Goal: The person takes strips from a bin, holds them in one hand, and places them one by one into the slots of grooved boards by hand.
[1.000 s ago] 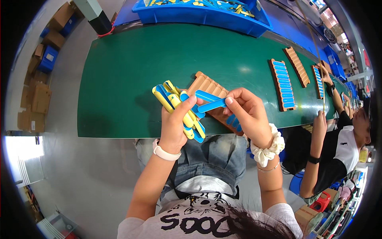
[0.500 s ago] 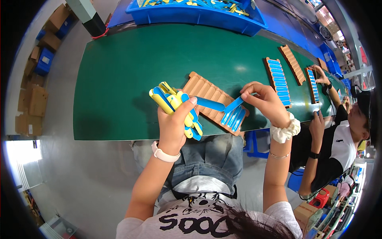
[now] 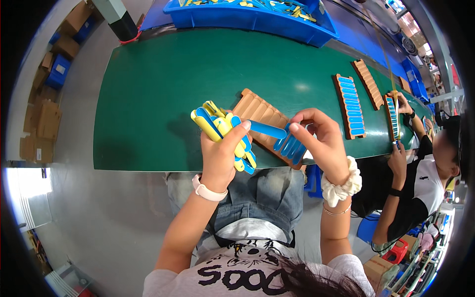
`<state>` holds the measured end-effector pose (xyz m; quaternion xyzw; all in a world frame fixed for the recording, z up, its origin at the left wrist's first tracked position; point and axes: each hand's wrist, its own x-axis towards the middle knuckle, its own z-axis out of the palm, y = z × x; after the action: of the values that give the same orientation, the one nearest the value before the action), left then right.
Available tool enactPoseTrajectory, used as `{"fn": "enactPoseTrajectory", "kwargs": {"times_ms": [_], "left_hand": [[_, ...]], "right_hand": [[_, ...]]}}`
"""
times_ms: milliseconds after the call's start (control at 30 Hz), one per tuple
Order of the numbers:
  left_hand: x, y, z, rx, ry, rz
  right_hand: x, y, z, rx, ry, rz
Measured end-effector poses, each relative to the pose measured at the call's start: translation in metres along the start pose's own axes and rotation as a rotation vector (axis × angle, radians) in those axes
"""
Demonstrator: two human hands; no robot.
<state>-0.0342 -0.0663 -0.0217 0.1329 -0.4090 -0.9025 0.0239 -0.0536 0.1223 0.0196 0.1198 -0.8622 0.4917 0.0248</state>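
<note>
My left hand (image 3: 217, 157) is closed round a loose bundle of blue and yellow rounded strips (image 3: 208, 127). Between its thumb and fingers one blue strip (image 3: 267, 128) sticks out to the right, over a brown grooved tray (image 3: 251, 105). The tray lies slantwise near the table's front edge, and several blue strips (image 3: 296, 152) fill the grooves at its right end. My right hand (image 3: 322, 143) is at that end, thumb and forefinger pinching the upper end of a blue strip (image 3: 283, 140) beside the filled grooves. The hand partly covers the tray's right edge.
A blue bin (image 3: 252, 22) of blue and yellow strips stands at the green table's (image 3: 148, 99) far edge. To the right lie a filled tray (image 3: 352, 109) and a bare brown tray (image 3: 368, 84). A co-worker at the right handles another tray (image 3: 392, 116).
My right hand has moved left and slightly down, bringing its blue strip down to the tray beside the others. My left hand keeps its bundle, nearly in place.
</note>
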Motion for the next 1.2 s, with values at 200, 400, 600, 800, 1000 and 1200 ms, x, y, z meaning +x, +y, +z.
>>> {"fn": "enactPoseTrajectory", "kwargs": {"times_ms": [200,400,600,800,1000,1200], "left_hand": [[0.002,-0.003,-0.009,-0.024,0.007,-0.005],[0.001,0.000,-0.003,-0.103,-0.028,-0.033],[0.003,0.004,-0.006,-0.131,-0.034,-0.052],[0.004,0.001,-0.006,-0.120,-0.022,-0.056],[0.003,0.002,-0.009,-0.141,0.009,-0.058],[0.005,0.003,-0.012,-0.134,-0.060,-0.071]], "right_hand": [[0.004,-0.021,0.020,0.428,-0.205,0.179],[0.040,0.015,-0.042,0.284,-0.419,0.383],[0.050,0.023,-0.020,0.029,-0.405,0.399],[0.053,0.012,-0.004,-0.353,-0.489,0.087],[0.037,0.002,0.010,-0.229,-0.456,0.038],[0.016,-0.022,0.045,0.115,-0.359,-0.127]]}}
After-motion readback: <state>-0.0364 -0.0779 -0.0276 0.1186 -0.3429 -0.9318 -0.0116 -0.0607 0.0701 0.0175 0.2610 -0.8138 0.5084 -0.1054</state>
